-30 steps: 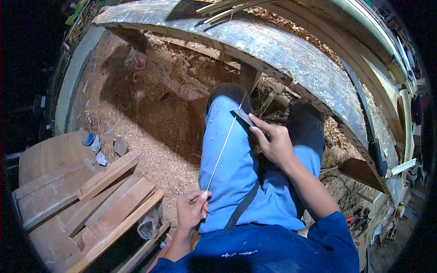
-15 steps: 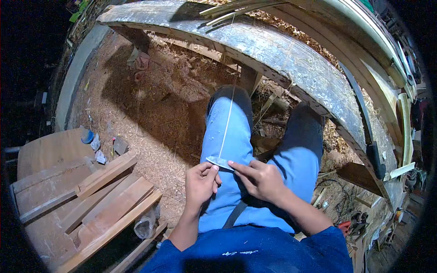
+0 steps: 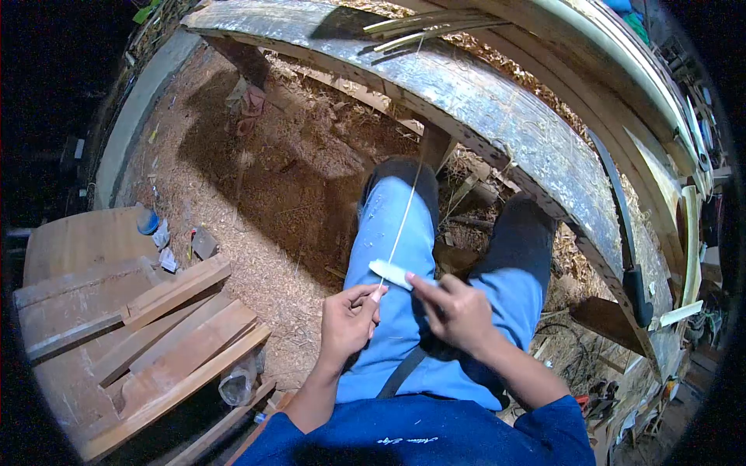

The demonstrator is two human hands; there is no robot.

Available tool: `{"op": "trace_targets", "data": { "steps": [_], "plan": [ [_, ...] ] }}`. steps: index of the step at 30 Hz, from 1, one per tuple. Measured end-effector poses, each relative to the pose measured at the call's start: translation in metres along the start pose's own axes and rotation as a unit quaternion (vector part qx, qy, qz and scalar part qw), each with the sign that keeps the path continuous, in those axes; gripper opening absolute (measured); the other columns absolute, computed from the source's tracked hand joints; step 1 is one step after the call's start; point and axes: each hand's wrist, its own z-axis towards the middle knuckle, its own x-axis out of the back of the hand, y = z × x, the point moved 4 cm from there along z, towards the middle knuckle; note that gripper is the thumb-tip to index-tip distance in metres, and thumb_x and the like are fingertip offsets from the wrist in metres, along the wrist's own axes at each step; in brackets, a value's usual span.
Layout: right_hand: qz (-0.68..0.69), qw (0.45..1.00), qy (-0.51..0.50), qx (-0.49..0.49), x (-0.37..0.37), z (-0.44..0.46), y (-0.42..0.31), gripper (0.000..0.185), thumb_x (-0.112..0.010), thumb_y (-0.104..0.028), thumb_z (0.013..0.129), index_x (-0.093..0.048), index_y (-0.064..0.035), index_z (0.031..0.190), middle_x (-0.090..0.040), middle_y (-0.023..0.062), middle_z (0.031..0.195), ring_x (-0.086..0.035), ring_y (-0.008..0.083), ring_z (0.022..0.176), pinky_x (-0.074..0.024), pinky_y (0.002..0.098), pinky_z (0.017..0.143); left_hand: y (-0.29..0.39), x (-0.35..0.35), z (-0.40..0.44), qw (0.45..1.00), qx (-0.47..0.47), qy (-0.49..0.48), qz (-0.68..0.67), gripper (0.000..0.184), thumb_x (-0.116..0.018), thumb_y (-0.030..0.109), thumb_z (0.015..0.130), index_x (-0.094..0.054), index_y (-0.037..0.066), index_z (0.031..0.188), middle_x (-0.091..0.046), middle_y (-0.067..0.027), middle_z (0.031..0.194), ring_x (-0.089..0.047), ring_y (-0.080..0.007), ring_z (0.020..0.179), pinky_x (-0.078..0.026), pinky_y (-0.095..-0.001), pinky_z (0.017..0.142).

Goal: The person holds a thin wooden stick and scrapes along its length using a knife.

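Note:
My left hand (image 3: 347,324) pinches the lower end of a thin pale bamboo strip (image 3: 403,225) between thumb and fingers. The strip runs up and away over my left thigh toward the bench edge. My right hand (image 3: 458,312) is closed on a knife (image 3: 391,274), its index finger stretched along the short, wide blade. Bright and broadside to me, that blade crosses the strip just above my left fingertips. The knife's handle is hidden in my palm.
A long worn wooden bench (image 3: 466,93) arches across in front of my knees. More thin strips (image 3: 423,27) and a black-handled saw (image 3: 636,287) lie on it. Wooden boards (image 3: 186,326) are stacked at left. Wood shavings (image 3: 272,287) cover the ground.
The knife blade has turned from nearly edge-on to flat toward me and catches more light. My right hand has shifted slightly right; the camera view has also moved a little.

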Motion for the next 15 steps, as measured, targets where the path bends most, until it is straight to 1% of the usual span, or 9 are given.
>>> {"op": "trace_targets", "data": {
  "steps": [2, 3, 4, 6, 7, 10, 12, 14, 15],
  "plan": [
    [0.007, 0.999, -0.034, 0.033, -0.005, -0.007, -0.007, 0.053, -0.078, -0.024, 0.089, -0.069, -0.034, 0.141, -0.057, 0.0091, 0.075, -0.062, 0.0291, 0.053, -0.0498, 0.0452, 0.046, -0.001, 0.001, 0.0, 1.0, -0.003, 0.001, -0.005, 0.023, -0.065, 0.014, 0.107, -0.076, -0.001, 0.121, -0.062, -0.0006, 0.068, -0.051, -0.0028, 0.049, -0.04, -0.0213, 0.044],
    [0.007, 0.999, -0.039, 0.023, -0.003, -0.004, -0.005, 0.051, -0.078, -0.025, 0.09, -0.07, -0.033, 0.14, -0.058, 0.009, 0.075, -0.062, 0.0295, 0.053, -0.0501, 0.0453, 0.047, 0.001, 0.001, 0.001, 1.0, -0.009, 0.0, -0.009, 0.023, -0.065, 0.015, 0.107, -0.076, 0.0, 0.121, -0.062, -0.0006, 0.068, -0.051, -0.0029, 0.049, -0.04, -0.0214, 0.044],
    [0.033, 0.999, -0.006, -0.004, 0.003, 0.001, -0.001, 0.047, -0.078, -0.025, 0.091, -0.072, -0.031, 0.137, -0.059, 0.009, 0.076, -0.062, 0.0299, 0.053, -0.0502, 0.0452, 0.047, 0.004, 0.001, 0.0, 1.0, -0.01, 0.0, -0.011, 0.023, -0.065, 0.015, 0.107, -0.076, 0.0, 0.121, -0.062, -0.0006, 0.068, -0.051, -0.0029, 0.049, -0.04, -0.0214, 0.044],
    [0.0, 0.998, 0.038, -0.052, 0.004, 0.013, 0.017, 0.047, -0.077, -0.025, 0.091, -0.071, -0.0314, 0.138, -0.059, 0.0089, 0.076, -0.062, 0.0306, 0.053, -0.0501, 0.0449, 0.047, 0.009, 0.0, -0.001, 1.0, 0.001, -0.011, 0.012, 0.023, -0.065, 0.014, 0.107, -0.076, -0.001, 0.121, -0.062, -0.0007, 0.068, -0.051, -0.003, 0.049, -0.04, -0.0216, 0.044],
    [-0.018, 0.999, 0.03, -0.034, 0.004, 0.012, 0.014, 0.048, -0.078, -0.025, 0.091, -0.07, -0.0309, 0.138, -0.059, 0.0092, 0.075, -0.062, 0.031, 0.053, -0.0501, 0.0456, 0.046, 0.007, -0.001, 0.0, 1.0, -0.001, -0.011, 0.009, 0.023, -0.065, 0.014, 0.107, -0.076, -0.001, 0.121, -0.062, -0.0007, 0.068, -0.051, -0.003, 0.049, -0.04, -0.0216, 0.044],
    [-0.016, 0.998, -0.058, 0.03, 0.001, 0.002, -0.006, 0.048, -0.078, -0.025, 0.091, -0.07, -0.0303, 0.138, -0.059, 0.0095, 0.074, -0.063, 0.0318, 0.053, -0.0506, 0.0471, 0.046, 0.0, 0.002, 0.001, 1.0, -0.006, -0.003, -0.002, 0.023, -0.066, 0.013, 0.106, -0.076, -0.003, 0.12, -0.063, -0.0014, 0.067, -0.05, -0.0037, 0.047, -0.039, -0.0212, 0.043],
    [-0.005, 0.998, -0.057, 0.031, 0.007, 0.012, -0.001, 0.048, -0.077, -0.024, 0.092, -0.07, -0.0306, 0.139, -0.059, 0.0099, 0.074, -0.063, 0.0316, 0.054, -0.0508, 0.0469, 0.047, -0.001, 0.002, 0.0, 1.0, -0.022, -0.004, -0.011, 0.023, -0.067, 0.014, 0.106, -0.076, -0.002, 0.12, -0.063, -0.0014, 0.067, -0.051, -0.0037, 0.048, -0.039, -0.0211, 0.043],
    [-0.013, 0.999, 0.014, -0.048, 0.012, 0.023, 0.016, 0.047, -0.076, -0.024, 0.093, -0.07, -0.0308, 0.139, -0.059, 0.0107, 0.074, -0.063, 0.0318, 0.054, -0.0506, 0.0469, 0.047, 0.001, 0.002, -0.001, 1.0, -0.017, -0.006, -0.009, 0.023, -0.066, 0.014, 0.107, -0.076, -0.001, 0.121, -0.063, -0.0011, 0.068, -0.051, -0.0032, 0.049, -0.04, -0.0209, 0.044],
    [-0.017, 0.999, 0.013, -0.038, 0.011, 0.022, 0.014, 0.047, -0.076, -0.023, 0.094, -0.07, -0.0318, 0.139, -0.058, 0.0111, 0.073, -0.063, 0.0321, 0.054, -0.0503, 0.0477, 0.047, 0.0, 0.001, -0.001, 1.0, -0.012, -0.006, -0.005, 0.023, -0.065, 0.015, 0.107, -0.076, 0.0, 0.122, -0.063, -0.0007, 0.069, -0.052, -0.0027, 0.05, -0.041, -0.0207, 0.045]
  ]
}}
